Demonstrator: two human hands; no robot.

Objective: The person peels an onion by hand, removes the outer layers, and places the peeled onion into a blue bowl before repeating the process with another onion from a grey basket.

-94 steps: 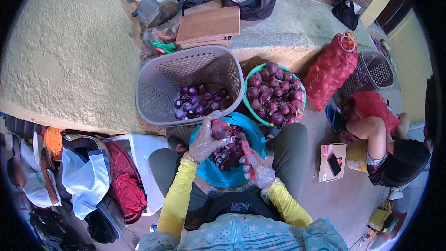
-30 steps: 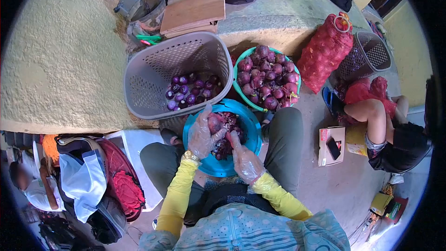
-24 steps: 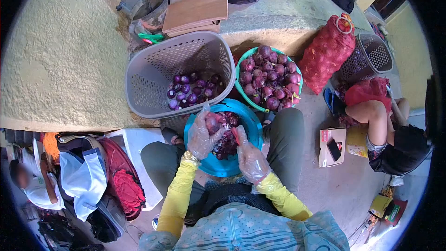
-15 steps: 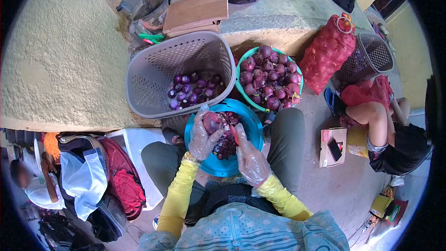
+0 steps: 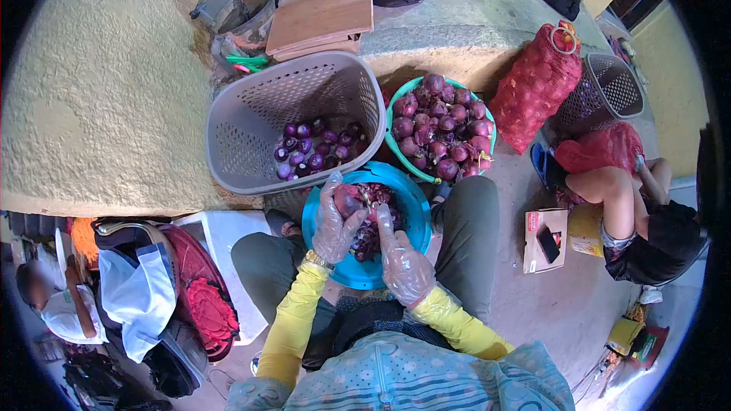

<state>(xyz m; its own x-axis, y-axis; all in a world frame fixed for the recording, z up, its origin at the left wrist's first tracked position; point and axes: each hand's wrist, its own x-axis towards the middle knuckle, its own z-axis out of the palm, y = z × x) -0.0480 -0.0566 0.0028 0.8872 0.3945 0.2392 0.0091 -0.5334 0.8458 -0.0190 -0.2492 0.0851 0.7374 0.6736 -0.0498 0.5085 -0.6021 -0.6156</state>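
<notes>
My left hand [image 5: 335,221], in a clear plastic glove, is closed around a red onion [image 5: 349,199] above a blue basin [image 5: 416,202]. My right hand [image 5: 406,265], gloved the same way, is close beside the onion with its fingers pinched. A small red-handled knife is in that grip, mostly hidden by the fingers; I cannot make out its blade. Dark red onion peelings [image 5: 367,245] lie in the basin below both hands. Beyond it, peeled purple onions [image 5: 316,148] rest inside a grey plastic basket [image 5: 247,125]. Unpeeled onions [image 5: 438,125] fill a green basin [image 5: 393,144].
A full red mesh sack [image 5: 537,87] leans by the ledge at right, near a second basket [image 5: 620,87]. Another person [image 5: 647,213] sits at far right beside a cardboard piece with a phone [image 5: 547,245]. Bags [image 5: 141,289] lie at left.
My right hand has shifted slightly left and its fingers point more upright beside the onion. The red handle, plain before, is now mostly covered. My left hand keeps its hold.
</notes>
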